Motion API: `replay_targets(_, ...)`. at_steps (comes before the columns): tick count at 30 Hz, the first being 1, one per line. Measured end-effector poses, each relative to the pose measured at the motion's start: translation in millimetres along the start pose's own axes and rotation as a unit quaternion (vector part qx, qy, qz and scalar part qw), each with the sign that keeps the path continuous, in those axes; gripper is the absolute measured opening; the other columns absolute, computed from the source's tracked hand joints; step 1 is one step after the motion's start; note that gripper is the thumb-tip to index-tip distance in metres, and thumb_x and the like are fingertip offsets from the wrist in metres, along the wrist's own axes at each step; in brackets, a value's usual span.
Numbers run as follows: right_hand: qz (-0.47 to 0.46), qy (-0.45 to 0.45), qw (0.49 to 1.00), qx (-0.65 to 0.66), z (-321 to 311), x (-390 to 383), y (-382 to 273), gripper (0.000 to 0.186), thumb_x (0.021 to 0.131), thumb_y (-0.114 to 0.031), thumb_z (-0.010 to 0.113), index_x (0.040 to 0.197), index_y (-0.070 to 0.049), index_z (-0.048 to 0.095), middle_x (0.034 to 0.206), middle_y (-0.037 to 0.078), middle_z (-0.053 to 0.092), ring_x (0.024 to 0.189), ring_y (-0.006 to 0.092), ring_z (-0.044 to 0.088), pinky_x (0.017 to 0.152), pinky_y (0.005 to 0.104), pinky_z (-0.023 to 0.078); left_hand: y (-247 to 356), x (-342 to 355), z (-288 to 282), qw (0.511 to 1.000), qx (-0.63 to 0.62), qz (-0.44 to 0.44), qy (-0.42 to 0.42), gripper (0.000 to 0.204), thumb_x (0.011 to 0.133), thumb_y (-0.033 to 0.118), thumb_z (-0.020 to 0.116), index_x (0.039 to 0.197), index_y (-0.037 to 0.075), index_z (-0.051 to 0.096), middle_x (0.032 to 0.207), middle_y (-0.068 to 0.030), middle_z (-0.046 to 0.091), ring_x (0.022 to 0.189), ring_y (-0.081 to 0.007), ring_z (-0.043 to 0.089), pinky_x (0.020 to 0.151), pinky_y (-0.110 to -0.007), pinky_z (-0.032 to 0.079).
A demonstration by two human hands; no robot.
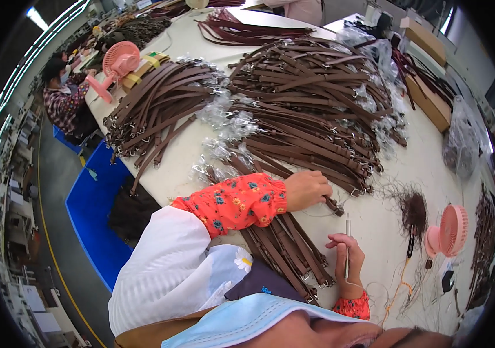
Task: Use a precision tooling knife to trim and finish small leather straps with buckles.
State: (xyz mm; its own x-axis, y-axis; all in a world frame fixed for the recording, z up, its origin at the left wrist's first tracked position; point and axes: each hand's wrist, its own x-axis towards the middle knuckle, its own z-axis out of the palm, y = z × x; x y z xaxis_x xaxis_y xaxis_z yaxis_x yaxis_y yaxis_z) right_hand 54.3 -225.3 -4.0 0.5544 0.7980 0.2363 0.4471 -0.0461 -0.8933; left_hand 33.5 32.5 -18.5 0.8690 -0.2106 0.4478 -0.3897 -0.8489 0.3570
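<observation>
My left hand [307, 189], in an orange floral sleeve, is closed on a brown leather strap [333, 206] near its tip, just above the table. Nearer and to the right, my right hand [352, 258] has its fingers bent around a slim metal rod [348, 235] that points up; its exact kind is hard to make out. A pale thread [369, 284] trails beside that wrist. Under my left forearm lies a bundle of brown straps with metal buckles [287, 246]. Beyond my left hand spreads a large pile of similar straps [311, 124], many buckles wrapped in clear plastic.
Another strap heap [163, 104] lies at the far left of the white table [172, 168]. A pink fan [453, 231] and a tangle of dark thread [413, 210] sit at right. Another pink fan [121, 58] stands near a seated co-worker [65, 98]. Left is a blue bin [94, 203].
</observation>
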Motion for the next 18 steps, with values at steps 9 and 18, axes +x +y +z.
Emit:
replay_targets(9,-0.108,0.092,0.979,-0.145,1,12,6,0.023,0.082,0.005,0.064,0.101,-0.004,0.055,0.108,0.019,0.063,0.093,0.0293,0.063,0.085,0.0372,0.050,38,-6,15,0.959,-0.270,-0.001,-0.091,0.018,0.083,0.013,0.067,0.098,0.005,0.059,0.092,-0.0119,0.062,0.093,-0.0326,0.060,0.076,-0.042,0.050)
replay_targets(18,-0.138,0.088,0.974,-0.156,-1,6,13,0.021,0.081,0.006,0.064,0.099,-0.002,0.055,0.102,0.019,0.062,0.090,0.0279,0.062,0.081,0.0360,0.049,60,-8,-3,0.981,-0.137,-0.026,-0.135,0.028,0.083,0.026,0.067,0.096,0.004,0.055,0.083,-0.0132,0.064,0.078,-0.0341,0.063,0.066,-0.044,0.048)
